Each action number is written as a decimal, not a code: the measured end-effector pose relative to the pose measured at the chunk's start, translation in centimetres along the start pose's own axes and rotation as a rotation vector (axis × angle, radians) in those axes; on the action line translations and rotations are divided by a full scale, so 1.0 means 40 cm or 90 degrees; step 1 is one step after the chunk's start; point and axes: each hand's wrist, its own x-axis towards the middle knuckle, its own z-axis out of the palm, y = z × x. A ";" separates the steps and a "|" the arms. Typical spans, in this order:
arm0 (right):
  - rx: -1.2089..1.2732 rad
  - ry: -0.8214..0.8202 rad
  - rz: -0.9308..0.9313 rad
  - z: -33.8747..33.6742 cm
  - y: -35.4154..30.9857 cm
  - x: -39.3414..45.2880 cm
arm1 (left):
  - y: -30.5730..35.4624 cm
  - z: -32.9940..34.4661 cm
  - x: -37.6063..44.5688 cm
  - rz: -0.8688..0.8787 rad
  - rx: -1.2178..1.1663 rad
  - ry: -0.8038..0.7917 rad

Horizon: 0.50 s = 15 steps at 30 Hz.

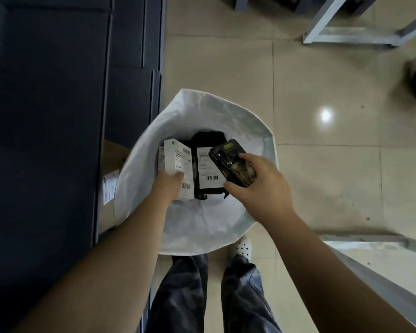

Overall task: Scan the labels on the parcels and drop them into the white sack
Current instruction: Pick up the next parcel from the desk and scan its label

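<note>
Centre frame: left hand (166, 186) pinching a flat white labelled parcel (178, 169) over the open white fabric sack (202, 222); right hand (257, 188) gripping a black handheld scanner (231, 164) beside it, above black labelled parcels (208, 168) lying inside.

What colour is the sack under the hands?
White, a plain white sack, seen clearly in the head view.

The beige tiled floor (298, 92) carries the white sack (202, 227); a cardboard box (109, 188) stands just left of the sack; a white shoe (244, 247) stands at its near edge; pale frame legs (346, 37) rest well beyond it.
</note>
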 end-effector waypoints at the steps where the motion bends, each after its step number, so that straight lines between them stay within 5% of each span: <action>1: -0.003 0.000 0.004 0.014 0.002 0.013 | -0.008 0.009 0.033 -0.002 0.018 -0.003; 15: 0.008 0.022 0.031 0.093 0.033 0.059 | -0.061 0.083 0.220 -0.026 0.156 -0.106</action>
